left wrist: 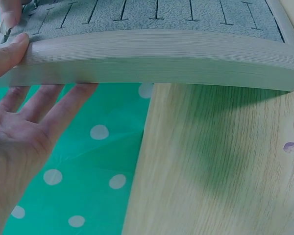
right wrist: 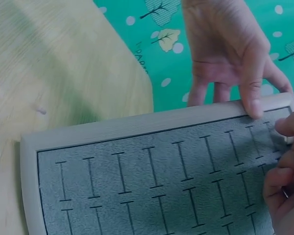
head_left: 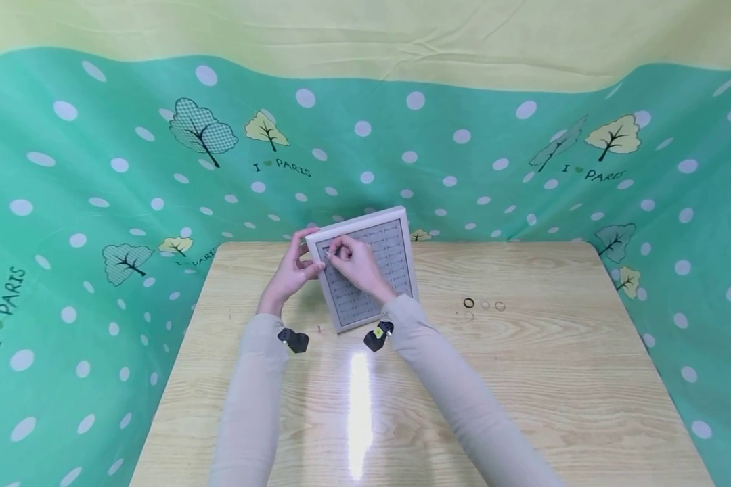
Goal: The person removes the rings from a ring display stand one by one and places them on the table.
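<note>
A ring display tray (head_left: pixel 374 314) with a pale frame and grey slotted lining is tilted, its far end raised off the table. My left hand (head_left: pixel 294 270) grips its left edge near the far corner. The thumb presses on the rim and the other fingers reach underneath, as the left wrist view shows. Over the slots in the far left corner, my right hand (head_left: pixel 359 264) pinches a small ring, mostly hidden by the fingers. In the right wrist view the slots (right wrist: pixel 150 166) nearer the camera hold nothing visible.
Right of the tray, a black ring (head_left: pixel 469 303), a gold-coloured ring (head_left: pixel 500 306) and pale rings (head_left: pixel 485 305) lie on the wooden table (head_left: pixel 554 379). A tiny pinkish thing (head_left: pixel 319 329) lies by the tray's near left corner. Behind hangs a green dotted cloth (head_left: pixel 365 135).
</note>
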A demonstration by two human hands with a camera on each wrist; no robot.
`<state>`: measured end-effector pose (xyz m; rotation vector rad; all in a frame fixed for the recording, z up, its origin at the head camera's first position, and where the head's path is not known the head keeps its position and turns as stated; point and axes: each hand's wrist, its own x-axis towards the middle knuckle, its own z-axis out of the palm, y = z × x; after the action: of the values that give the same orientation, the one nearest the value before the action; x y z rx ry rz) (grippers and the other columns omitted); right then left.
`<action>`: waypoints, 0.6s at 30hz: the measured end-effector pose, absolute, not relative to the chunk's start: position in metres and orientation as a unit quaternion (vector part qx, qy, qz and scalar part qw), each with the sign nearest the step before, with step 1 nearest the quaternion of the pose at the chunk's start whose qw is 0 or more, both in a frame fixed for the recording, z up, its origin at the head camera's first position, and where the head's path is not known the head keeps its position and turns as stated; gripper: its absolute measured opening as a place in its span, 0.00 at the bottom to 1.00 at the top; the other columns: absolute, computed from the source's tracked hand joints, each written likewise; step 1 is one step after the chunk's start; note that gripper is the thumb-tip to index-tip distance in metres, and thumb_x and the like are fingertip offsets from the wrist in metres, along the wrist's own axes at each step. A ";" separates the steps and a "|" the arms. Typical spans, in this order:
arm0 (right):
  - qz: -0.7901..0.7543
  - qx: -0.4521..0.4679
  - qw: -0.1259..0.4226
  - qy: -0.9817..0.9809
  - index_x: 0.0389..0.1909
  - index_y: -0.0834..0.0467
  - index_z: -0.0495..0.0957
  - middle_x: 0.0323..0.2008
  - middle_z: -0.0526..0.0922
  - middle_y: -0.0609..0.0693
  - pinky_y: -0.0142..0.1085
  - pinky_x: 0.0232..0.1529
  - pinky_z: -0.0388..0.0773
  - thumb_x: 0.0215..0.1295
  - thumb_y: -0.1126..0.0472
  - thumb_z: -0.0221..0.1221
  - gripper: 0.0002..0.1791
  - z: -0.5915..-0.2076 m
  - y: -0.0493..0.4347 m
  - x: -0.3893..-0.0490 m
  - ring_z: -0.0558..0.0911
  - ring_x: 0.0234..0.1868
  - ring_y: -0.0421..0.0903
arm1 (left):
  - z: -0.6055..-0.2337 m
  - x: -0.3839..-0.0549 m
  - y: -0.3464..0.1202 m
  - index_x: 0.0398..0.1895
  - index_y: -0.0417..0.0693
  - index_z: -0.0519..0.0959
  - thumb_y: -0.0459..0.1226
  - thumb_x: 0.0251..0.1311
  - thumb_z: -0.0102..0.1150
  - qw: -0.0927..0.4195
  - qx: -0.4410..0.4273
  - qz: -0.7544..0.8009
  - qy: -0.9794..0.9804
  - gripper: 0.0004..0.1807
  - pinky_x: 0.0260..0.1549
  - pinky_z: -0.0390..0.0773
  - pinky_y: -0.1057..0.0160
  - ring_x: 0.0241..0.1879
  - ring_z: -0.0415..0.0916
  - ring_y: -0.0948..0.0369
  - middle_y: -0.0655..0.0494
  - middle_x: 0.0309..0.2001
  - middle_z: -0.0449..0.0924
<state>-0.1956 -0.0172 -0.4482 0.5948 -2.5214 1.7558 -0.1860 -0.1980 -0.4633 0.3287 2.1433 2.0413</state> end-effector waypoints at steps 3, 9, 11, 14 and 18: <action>0.571 0.193 -0.003 -0.798 0.33 0.62 0.77 0.17 0.67 0.45 0.27 0.19 0.60 0.60 0.70 0.63 0.04 -0.449 -0.015 -0.195 0.65 0.19 0.37 | -0.466 -0.187 -0.198 0.71 0.54 0.54 0.16 0.57 0.51 0.079 0.111 0.681 0.720 0.41 0.41 0.82 0.47 0.51 0.71 0.32 0.33 0.64 0.60; 0.586 0.196 -0.020 -0.786 0.33 0.63 0.78 0.19 0.68 0.46 0.27 0.21 0.61 0.59 0.70 0.63 0.04 -0.449 -0.012 -0.189 0.65 0.21 0.38 | -0.466 -0.187 -0.198 0.72 0.53 0.53 0.16 0.58 0.51 0.078 0.113 0.680 0.720 0.42 0.41 0.82 0.48 0.51 0.71 0.31 0.31 0.64 0.58; 0.583 0.203 -0.014 -0.786 0.33 0.63 0.78 0.22 0.69 0.47 0.27 0.24 0.63 0.59 0.71 0.63 0.04 -0.450 -0.010 -0.185 0.67 0.24 0.39 | -0.466 -0.187 -0.198 0.72 0.53 0.53 0.16 0.58 0.51 0.077 0.112 0.680 0.720 0.42 0.41 0.83 0.48 0.51 0.71 0.31 0.32 0.64 0.59; 0.579 0.209 -0.002 -0.788 0.33 0.63 0.78 0.30 0.72 0.49 0.28 0.29 0.69 0.58 0.71 0.64 0.05 -0.451 -0.007 -0.180 0.70 0.30 0.41 | -0.465 -0.186 -0.198 0.72 0.53 0.53 0.16 0.57 0.51 0.076 0.112 0.681 0.720 0.42 0.40 0.83 0.49 0.51 0.71 0.31 0.31 0.63 0.60; 0.586 0.200 0.007 -0.785 0.33 0.64 0.78 0.40 0.72 0.53 0.29 0.35 0.73 0.56 0.72 0.64 0.05 -0.453 -0.003 -0.175 0.72 0.34 0.43 | -0.465 -0.186 -0.198 0.72 0.54 0.54 0.16 0.55 0.51 0.077 0.109 0.681 0.720 0.43 0.40 0.83 0.49 0.51 0.71 0.31 0.31 0.63 0.61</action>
<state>-0.1748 -0.0029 -0.4531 0.6240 -2.4555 1.8323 -0.1857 -0.1976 -0.4646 0.3255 2.1583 2.0407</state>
